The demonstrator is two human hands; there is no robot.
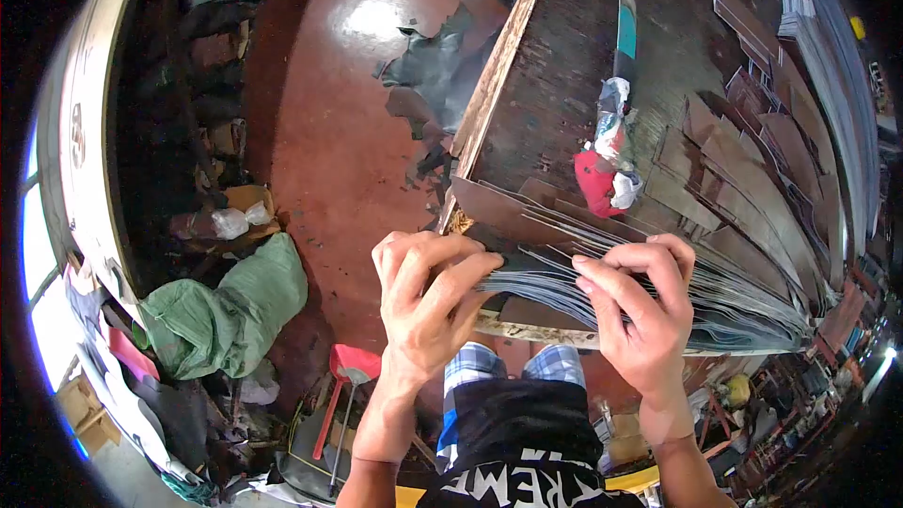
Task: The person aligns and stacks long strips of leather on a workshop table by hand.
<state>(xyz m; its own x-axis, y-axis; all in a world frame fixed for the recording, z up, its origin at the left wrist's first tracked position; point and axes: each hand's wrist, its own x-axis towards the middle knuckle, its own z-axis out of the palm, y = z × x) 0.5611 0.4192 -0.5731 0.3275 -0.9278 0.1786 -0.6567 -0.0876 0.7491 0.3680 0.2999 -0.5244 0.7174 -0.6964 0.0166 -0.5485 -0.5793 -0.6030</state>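
Note:
A thick fan of thin, flexible grey sheets [541, 293], leather-like strips, lies along the near edge of the dark worktable [555, 75]. Around the left end of this stack curl the fingers of my left hand [428, 296], closed on the sheets. My right hand [644, 306] is closed too, thumb and fingertips pinching sheet edges near the stack's middle. Past my hands, brown flat pieces [494, 207] lie under and behind the stack. Farther up the table rests a long knife [624, 38] with a teal section on its blade and a wrapped handle.
More cut brown pieces [734, 155] and long grey strips [828, 66] are piled on the table's right. Dark scraps [428, 75] litter the red floor [339, 150]. At left are a green sack [230, 310] and a red dustpan [356, 362].

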